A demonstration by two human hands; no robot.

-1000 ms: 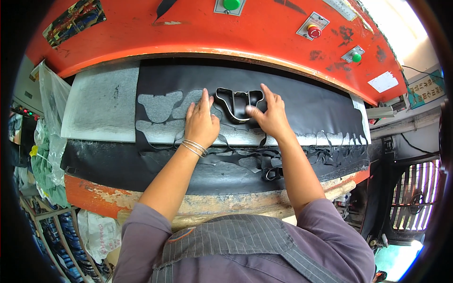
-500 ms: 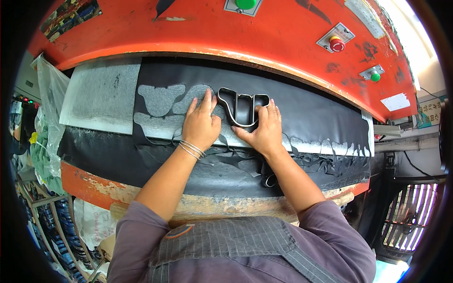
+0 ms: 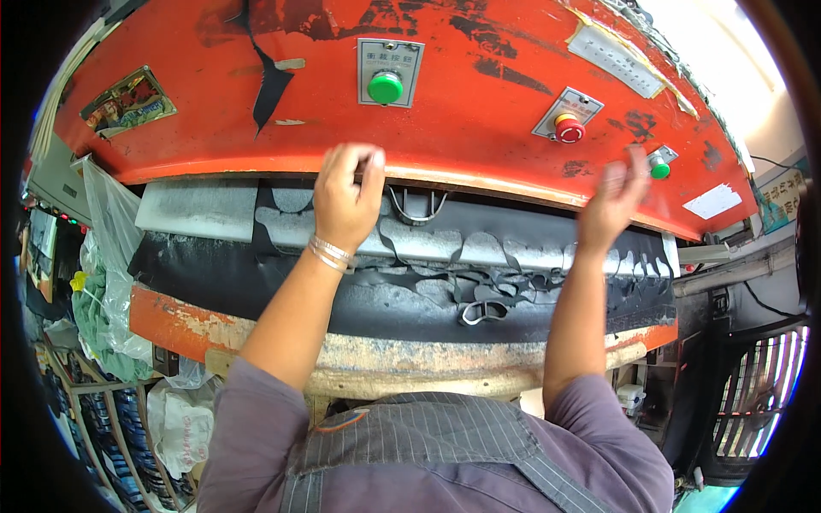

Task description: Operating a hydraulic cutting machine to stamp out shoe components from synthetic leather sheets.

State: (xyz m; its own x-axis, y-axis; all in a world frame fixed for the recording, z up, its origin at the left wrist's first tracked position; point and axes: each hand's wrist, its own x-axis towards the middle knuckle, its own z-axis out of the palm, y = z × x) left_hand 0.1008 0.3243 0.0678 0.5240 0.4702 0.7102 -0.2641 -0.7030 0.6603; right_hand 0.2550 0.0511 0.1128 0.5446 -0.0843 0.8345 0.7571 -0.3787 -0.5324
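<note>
A metal-band cutting die (image 3: 419, 221) sits on the black sheet material (image 3: 505, 224), its far part hidden under the red machine's front. My left hand (image 3: 349, 201) is raised before the machine's lower lip, left of the die and below a green push button (image 3: 386, 87). Its fingers are curled in and I see nothing in them. To the right, my right hand (image 3: 611, 205) is lifted with fingers stretched out and smeared by motion. It is nearest to a smaller green button (image 3: 659, 168) and holds nothing visible.
A second, smaller die (image 3: 484, 313) lies on the near black mat among cut scraps (image 3: 513, 286). The red machine face (image 3: 487, 137) spans the far side and bears a red stop button (image 3: 569, 128). A worn wooden edge (image 3: 428, 380) runs nearest me.
My right hand has let go of the die and moved up to the right. My left hand has left the sheet and risen, its fingers curling. The view has tilted toward the machine.
</note>
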